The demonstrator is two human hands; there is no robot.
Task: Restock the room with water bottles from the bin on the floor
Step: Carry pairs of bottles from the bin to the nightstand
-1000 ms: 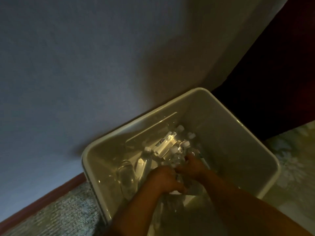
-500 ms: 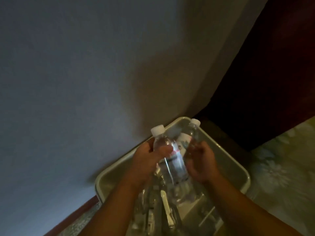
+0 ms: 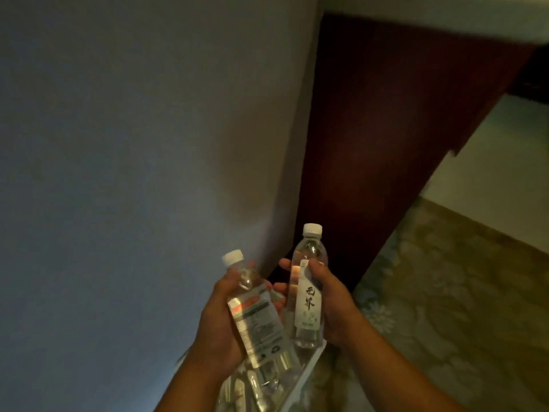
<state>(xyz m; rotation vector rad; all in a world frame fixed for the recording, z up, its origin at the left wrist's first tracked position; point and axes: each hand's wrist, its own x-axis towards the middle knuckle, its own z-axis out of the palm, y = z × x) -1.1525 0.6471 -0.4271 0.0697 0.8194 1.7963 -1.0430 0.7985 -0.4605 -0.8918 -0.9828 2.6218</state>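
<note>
My left hand grips a clear water bottle with a white cap, tilted to the left. My right hand holds a second clear water bottle nearly upright, its white label facing me. Both bottles are raised in front of the wall. Below my hands, the white bin's rim shows at the bottom edge, with several more bottles lying inside it. Most of the bin is out of frame.
A pale wall fills the left side, ending at a corner. A dark red-brown door or panel stands behind my hands. Patterned carpet covers the floor at right, and a lighter wall runs beyond it.
Both hands came up out of the bin, each with a bottle. My view has lifted, so the bin has slid to the bottom edge and more of the door and carpet shows.
</note>
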